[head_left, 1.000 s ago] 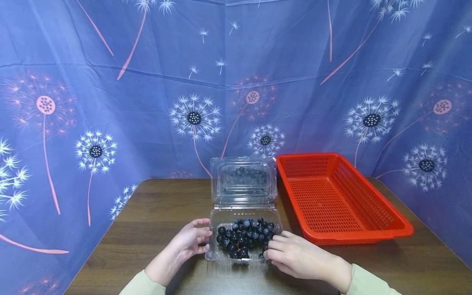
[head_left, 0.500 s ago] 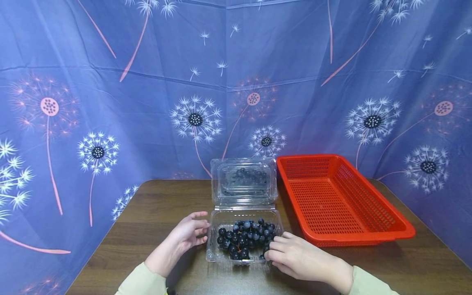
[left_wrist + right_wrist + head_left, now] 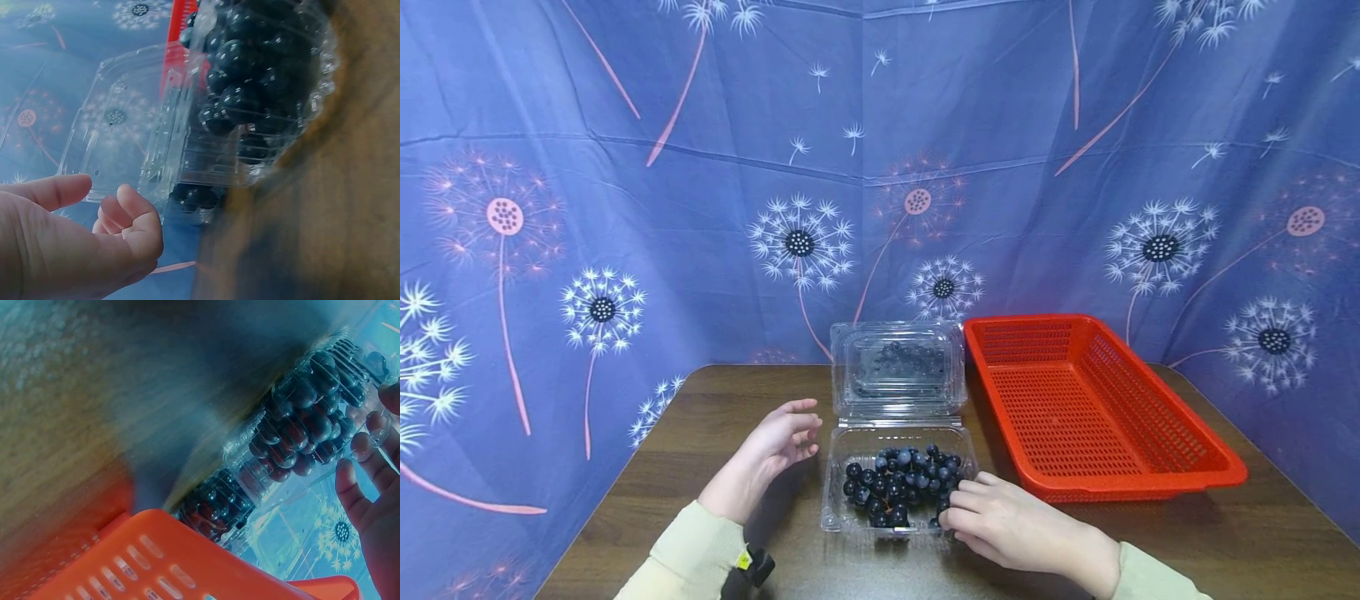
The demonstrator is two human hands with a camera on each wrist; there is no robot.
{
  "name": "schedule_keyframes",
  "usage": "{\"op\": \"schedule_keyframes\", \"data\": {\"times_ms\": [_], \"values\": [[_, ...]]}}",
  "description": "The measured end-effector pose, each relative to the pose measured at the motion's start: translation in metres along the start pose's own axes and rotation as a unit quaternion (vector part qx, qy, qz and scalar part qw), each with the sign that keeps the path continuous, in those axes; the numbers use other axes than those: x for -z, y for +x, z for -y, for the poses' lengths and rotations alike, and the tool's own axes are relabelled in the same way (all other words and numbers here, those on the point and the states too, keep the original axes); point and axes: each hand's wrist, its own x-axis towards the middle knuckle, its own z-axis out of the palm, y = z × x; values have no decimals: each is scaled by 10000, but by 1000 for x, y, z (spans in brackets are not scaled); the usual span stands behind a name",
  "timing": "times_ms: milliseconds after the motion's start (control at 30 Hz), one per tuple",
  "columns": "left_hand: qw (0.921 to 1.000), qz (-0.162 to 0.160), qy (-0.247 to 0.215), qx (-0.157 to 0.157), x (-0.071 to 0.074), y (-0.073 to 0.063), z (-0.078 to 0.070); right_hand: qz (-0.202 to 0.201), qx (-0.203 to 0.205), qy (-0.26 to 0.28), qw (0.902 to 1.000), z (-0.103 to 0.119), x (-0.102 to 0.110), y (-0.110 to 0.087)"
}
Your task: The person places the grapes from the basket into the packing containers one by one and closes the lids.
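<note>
A clear plastic clamshell container (image 3: 831, 500) stands on the table with its lid (image 3: 898, 392) raised at the back. Dark grapes (image 3: 895, 483) fill much of its base. My right hand (image 3: 1000, 521) grips the container's right front side; the right wrist view shows its fingers (image 3: 350, 490) bent at the plastic edge. To the left, my left hand (image 3: 775, 442) stands apart from the container, fingers loosely bent and holding nothing. In the left wrist view, a gap shows between its thumb and fingers.
A red slotted plastic basket (image 3: 1026, 467) sits right of the container, close to my right hand. The wooden table (image 3: 760, 379) backs onto a blue dandelion-print cloth (image 3: 715, 250). A small black device (image 3: 760, 567) shows by the left sleeve.
My left hand has come off the container's left side and moved back and to the left. My right hand has kept its place at the right side.
</note>
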Motion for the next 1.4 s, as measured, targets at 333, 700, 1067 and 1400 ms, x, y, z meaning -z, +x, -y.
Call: {"op": "schedule_keyframes", "data": {"times_ms": [333, 700, 1067, 1400], "values": [[9999, -65, -96, -76, -3, 13, -18, 19, -87, 19, 10000, 1, 0, 0], [9996, -92, -131, -233, -5, 29, -32, -65, -34, -29, 10000, 1, -1, 0], [9989, -233, -1, -416, -6, 44, -41, -138, 0, 20, 9999, 0, -1, 1], [9988, -291, -135, -372, -7, 57, -43, -176, -21, 61, 9998, 0, -2, 0]]}}
